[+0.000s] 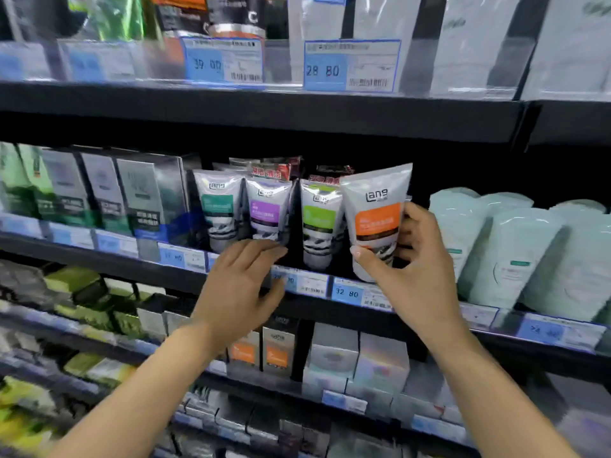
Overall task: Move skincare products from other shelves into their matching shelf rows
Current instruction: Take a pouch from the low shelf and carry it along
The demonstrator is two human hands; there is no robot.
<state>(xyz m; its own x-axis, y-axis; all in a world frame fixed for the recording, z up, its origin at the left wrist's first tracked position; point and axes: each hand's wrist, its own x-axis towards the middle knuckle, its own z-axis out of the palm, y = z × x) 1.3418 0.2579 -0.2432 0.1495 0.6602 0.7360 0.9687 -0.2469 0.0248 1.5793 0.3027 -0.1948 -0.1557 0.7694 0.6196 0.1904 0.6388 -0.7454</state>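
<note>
Dark store shelf [251, 110], tubes lined up. Right hand [418, 269] grips the orange tube [375, 219], thumb in front, fingers curled behind, at the row's right end. Left hand [239, 285] hovers spread, just below the purple tube [266, 209]; green tube [319, 223] between the hands.

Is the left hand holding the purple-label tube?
No, the left hand is open with straight fingers just below the purple-label tube, while the right hand grips the orange-label tube.
</note>
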